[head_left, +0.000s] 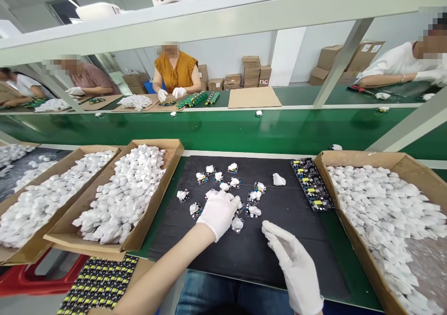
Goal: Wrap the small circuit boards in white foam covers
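From afar, I had the white-gloved left hand [217, 215] right over small dark circuit boards topped with white lumps [254, 211] on the flat black mat [244, 252], its grip impossible to tell, while the white-gloved right hand [298, 264] hung released, fingers parted!

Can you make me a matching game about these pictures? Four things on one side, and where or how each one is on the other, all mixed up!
Things
1. Left hand
2. Right hand
3. Black circuit-board panel on the mat
4. Flat cardboard sheet

Places and states
A. Across the green belt
B. Gloved, with nothing visible in its grasp
C. Beside the right-hand cardboard box
D. Gloved, reaching in among small circuit boards

Right pairs: 1-D, 2-B, 3-C, 4-A
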